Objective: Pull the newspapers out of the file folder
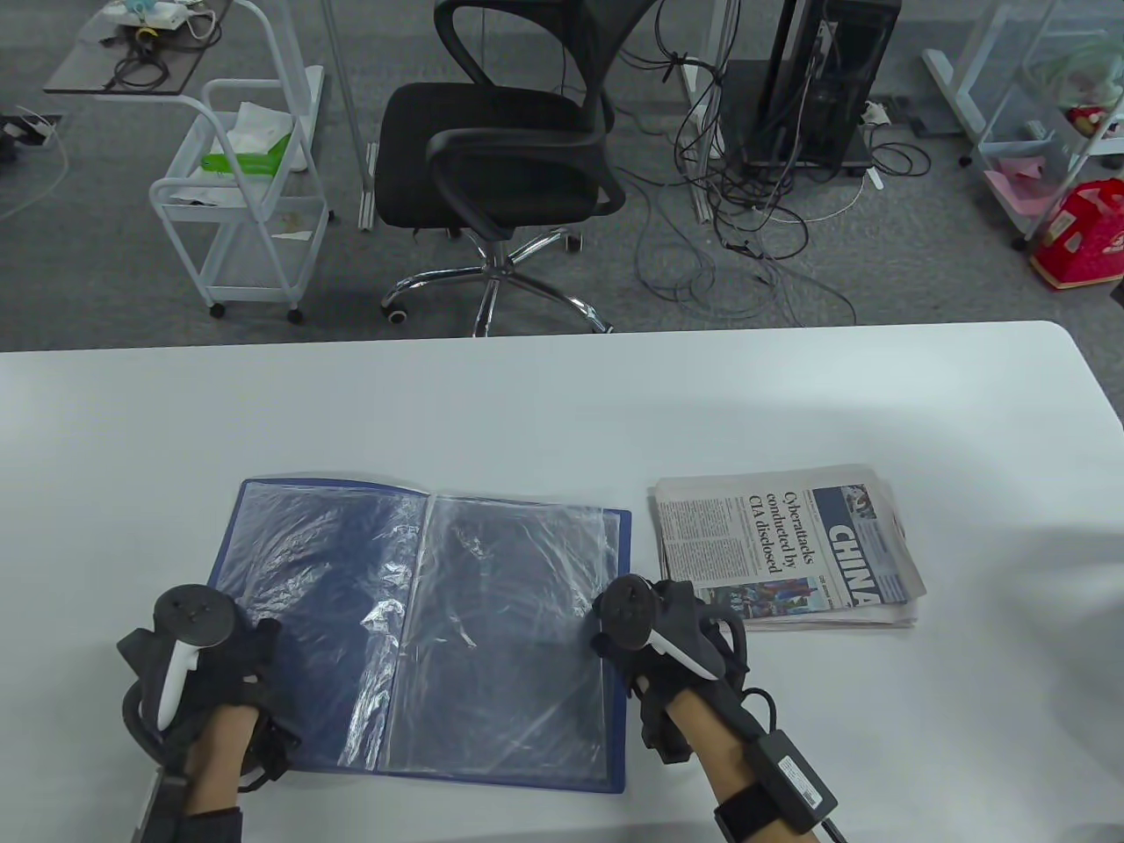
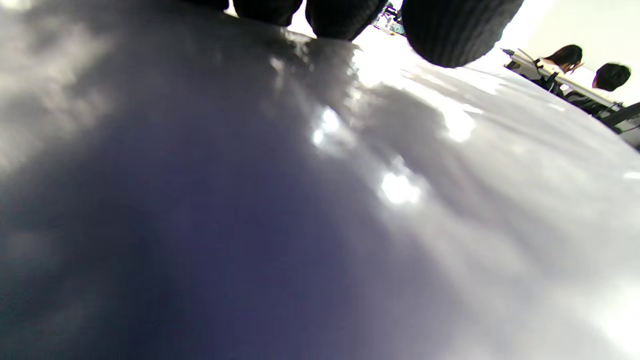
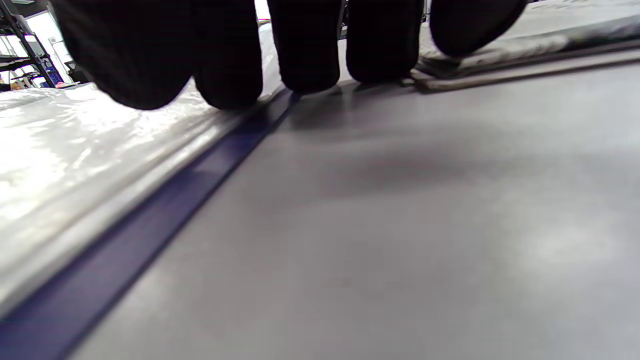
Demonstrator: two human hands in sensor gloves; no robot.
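A blue file folder [image 1: 421, 623] lies open on the white table [image 1: 544, 404], and its clear plastic sleeves look empty. A folded newspaper stack [image 1: 781, 544] lies on the table just to the right of it. My left hand [image 1: 230, 654] rests on the folder's left page; in the left wrist view its fingertips [image 2: 450, 30] touch the shiny sleeve [image 2: 300, 200]. My right hand [image 1: 654, 628] rests at the folder's right edge, between the folder and the newspaper. In the right wrist view its fingertips [image 3: 305, 45] rest on the folder's blue edge [image 3: 150, 210] and the table, with the newspaper [image 3: 550, 30] just beyond. Neither hand holds anything.
Beyond the table's far edge stand a black office chair [image 1: 500, 158], a white cart [image 1: 246, 202] and a computer tower with tangled cables [image 1: 790, 176]. Bare table surface [image 1: 966, 702] lies right of my right hand.
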